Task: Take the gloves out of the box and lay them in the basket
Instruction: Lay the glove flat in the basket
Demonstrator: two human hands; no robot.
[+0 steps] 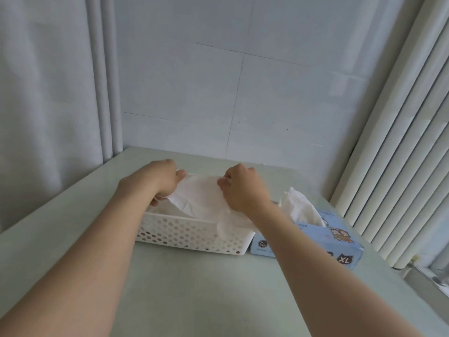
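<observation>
A white perforated basket (184,235) stands on the pale green table. Over it both hands hold one thin translucent white glove (201,195) stretched flat. My left hand (158,181) grips its left edge and my right hand (243,188) pinches its right edge; part of the glove droops over the basket's front right rim. To the right of the basket lies the light blue glove box (315,244), marked XL, with more white gloves (300,207) bunched up out of its top opening. The basket's inside is mostly hidden by the glove and my hands.
The table (194,288) runs against a white wall at the back. A grey curtain (48,93) hangs at the left and white vertical blinds (401,142) at the right, with a window sill at the lower right corner.
</observation>
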